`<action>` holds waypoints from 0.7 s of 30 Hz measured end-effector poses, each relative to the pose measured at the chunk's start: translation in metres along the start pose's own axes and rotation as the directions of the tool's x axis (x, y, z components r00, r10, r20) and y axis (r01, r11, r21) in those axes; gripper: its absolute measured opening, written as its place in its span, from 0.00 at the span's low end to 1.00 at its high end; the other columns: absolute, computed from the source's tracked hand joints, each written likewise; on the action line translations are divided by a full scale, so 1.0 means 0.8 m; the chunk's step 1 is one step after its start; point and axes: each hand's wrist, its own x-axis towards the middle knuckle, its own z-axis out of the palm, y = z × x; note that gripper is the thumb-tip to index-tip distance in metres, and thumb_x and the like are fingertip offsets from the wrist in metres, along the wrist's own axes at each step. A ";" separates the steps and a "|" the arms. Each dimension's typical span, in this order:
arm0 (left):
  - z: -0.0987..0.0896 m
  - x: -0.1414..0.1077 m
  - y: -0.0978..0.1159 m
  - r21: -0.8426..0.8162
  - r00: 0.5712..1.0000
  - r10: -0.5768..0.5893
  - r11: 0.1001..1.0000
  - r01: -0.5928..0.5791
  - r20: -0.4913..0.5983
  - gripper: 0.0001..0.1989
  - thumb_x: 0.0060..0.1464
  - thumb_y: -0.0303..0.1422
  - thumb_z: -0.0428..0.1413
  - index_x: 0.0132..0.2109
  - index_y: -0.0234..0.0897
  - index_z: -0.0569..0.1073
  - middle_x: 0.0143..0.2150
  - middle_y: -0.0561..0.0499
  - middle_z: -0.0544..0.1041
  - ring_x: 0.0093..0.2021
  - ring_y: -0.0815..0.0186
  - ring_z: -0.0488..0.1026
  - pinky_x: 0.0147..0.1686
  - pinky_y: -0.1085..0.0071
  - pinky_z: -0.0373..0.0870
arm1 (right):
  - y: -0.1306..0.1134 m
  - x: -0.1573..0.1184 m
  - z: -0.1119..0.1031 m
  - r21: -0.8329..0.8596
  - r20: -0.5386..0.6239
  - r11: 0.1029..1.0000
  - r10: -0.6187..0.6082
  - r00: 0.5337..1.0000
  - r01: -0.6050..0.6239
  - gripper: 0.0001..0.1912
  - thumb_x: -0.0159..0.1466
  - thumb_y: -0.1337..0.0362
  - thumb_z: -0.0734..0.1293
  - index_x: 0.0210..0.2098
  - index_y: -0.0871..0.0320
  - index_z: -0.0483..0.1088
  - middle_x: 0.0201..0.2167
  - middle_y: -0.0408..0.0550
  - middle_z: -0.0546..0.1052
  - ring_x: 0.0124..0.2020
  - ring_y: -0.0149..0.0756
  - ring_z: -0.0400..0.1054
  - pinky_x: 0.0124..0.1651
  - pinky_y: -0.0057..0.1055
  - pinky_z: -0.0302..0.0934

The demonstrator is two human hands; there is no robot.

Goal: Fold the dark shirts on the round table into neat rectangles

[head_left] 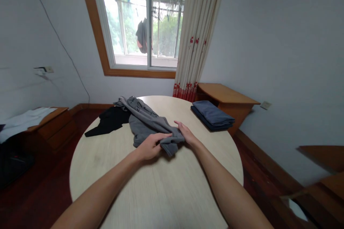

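Note:
A crumpled grey garment (147, 123) lies across the middle of a round pale table (161, 186), its far end bunched toward the window side. My left hand (151, 146) grips its near end, thumb and fingers closed on the cloth. At the right edge of the same end is my right hand (186, 134), with the index finger stretched out and the other fingers partly hidden behind the cloth. Beside the grey garment, on the left, a black garment (111, 120) lies partly under it. Folded dark blue-grey clothes (213, 114) are stacked at the table's right side.
Behind the table stand a wooden desk (228, 94) and a curtain (193, 43) beside a window. A low wooden cabinet (57, 130) with white cloth (25, 120) on it is at the left.

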 end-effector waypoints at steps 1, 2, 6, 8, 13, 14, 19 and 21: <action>0.002 -0.001 0.007 -0.027 0.998 0.018 1.000 -0.017 0.062 0.18 0.61 0.32 0.53 0.56 0.37 0.79 0.56 0.44 0.80 0.56 0.57 0.77 0.60 0.59 0.69 | 0.000 0.000 0.000 0.055 -0.001 0.998 0.021 1.000 -0.021 0.37 0.68 0.36 0.56 0.65 0.55 0.63 0.49 0.57 0.79 0.48 0.44 0.75 0.56 0.46 0.66; 0.002 -0.002 0.012 -0.053 0.994 0.025 0.998 -0.020 0.109 0.16 0.61 0.34 0.55 0.53 0.37 0.80 0.54 0.44 0.81 0.54 0.57 0.78 0.58 0.60 0.70 | -0.001 -0.001 0.000 0.096 0.010 0.995 0.036 0.999 -0.037 0.38 0.67 0.36 0.60 0.65 0.56 0.62 0.48 0.57 0.79 0.45 0.43 0.75 0.55 0.45 0.67; -0.017 -0.004 -0.004 -0.040 0.996 -0.043 0.998 0.046 0.072 0.16 0.56 0.40 0.62 0.49 0.36 0.80 0.49 0.43 0.83 0.49 0.57 0.79 0.53 0.62 0.73 | -0.003 -0.007 0.004 0.032 0.142 0.999 0.009 0.990 -0.013 0.44 0.56 0.45 0.75 0.65 0.57 0.62 0.47 0.54 0.78 0.43 0.38 0.74 0.51 0.40 0.67; -0.036 -0.006 -0.026 0.081 0.994 -0.085 0.993 0.091 -0.071 0.16 0.57 0.42 0.60 0.48 0.36 0.79 0.49 0.43 0.82 0.50 0.57 0.79 0.54 0.61 0.73 | -0.005 -0.010 0.010 -0.065 0.201 0.998 -0.008 0.980 0.021 0.45 0.54 0.50 0.77 0.66 0.57 0.61 0.48 0.53 0.76 0.40 0.36 0.73 0.48 0.37 0.67; -0.096 -0.023 -0.084 0.470 0.882 -0.175 0.792 0.390 -0.437 0.16 0.61 0.41 0.54 0.49 0.38 0.79 0.58 0.43 0.77 0.60 0.54 0.71 0.63 0.55 0.64 | -0.020 -0.018 0.033 -0.368 0.237 0.919 -0.055 0.970 0.142 0.45 0.54 0.60 0.78 0.67 0.61 0.61 0.45 0.50 0.77 0.42 0.38 0.72 0.50 0.38 0.66; -0.108 -0.029 -0.094 0.515 0.847 -0.215 0.713 0.477 -0.487 0.17 0.61 0.40 0.53 0.51 0.38 0.78 0.61 0.42 0.74 0.63 0.53 0.68 0.65 0.54 0.62 | -0.024 -0.020 0.039 -0.423 0.233 0.893 -0.059 0.971 0.155 0.43 0.54 0.62 0.77 0.66 0.60 0.63 0.45 0.51 0.78 0.43 0.40 0.72 0.51 0.38 0.66; -0.148 -0.054 -0.138 0.579 0.679 -0.405 0.355 0.734 -0.612 0.31 0.61 0.44 0.53 0.69 0.39 0.64 0.75 0.41 0.53 0.73 0.45 0.48 0.67 0.41 0.50 | -0.042 -0.028 0.060 -0.577 0.249 0.790 -0.068 0.966 0.205 0.20 0.60 0.67 0.70 0.52 0.55 0.77 0.51 0.52 0.79 0.53 0.46 0.73 0.58 0.41 0.64; -0.154 -0.056 -0.148 0.604 0.664 -0.466 0.296 0.740 -0.585 0.37 0.60 0.47 0.52 0.73 0.41 0.57 0.76 0.41 0.50 0.74 0.42 0.46 0.65 0.38 0.51 | -0.047 -0.029 0.063 -0.618 0.261 0.757 -0.057 0.964 0.212 0.15 0.62 0.68 0.69 0.48 0.54 0.79 0.50 0.51 0.80 0.53 0.47 0.73 0.58 0.42 0.64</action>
